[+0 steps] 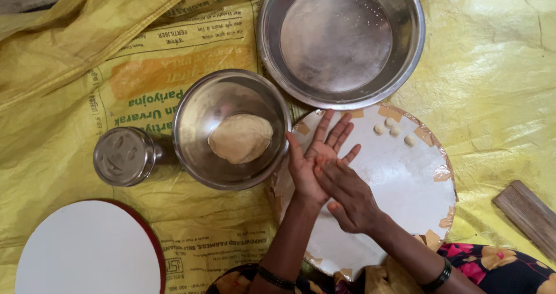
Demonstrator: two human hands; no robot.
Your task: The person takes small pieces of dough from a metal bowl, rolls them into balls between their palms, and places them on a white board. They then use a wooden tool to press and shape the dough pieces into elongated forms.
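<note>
Left hand (313, 161) flat, palm up, fingers spread; my right hand (347, 198) lies across it, fingers pressed on the palm. Whether dough sits between them, cannot tell. Both hover over the round white board (405, 184), its rim patched with brown tape. Three small dough balls (394, 132) rest near its far edge. Just left, touching the board, a steel bowl (200, 111) holds the dough lump (240, 138). Beyond, an empty steel basin (341, 39). Far left: steel canister (124, 155), second white disc (87, 250). Yellow sacking (498, 68) beneath.
</note>
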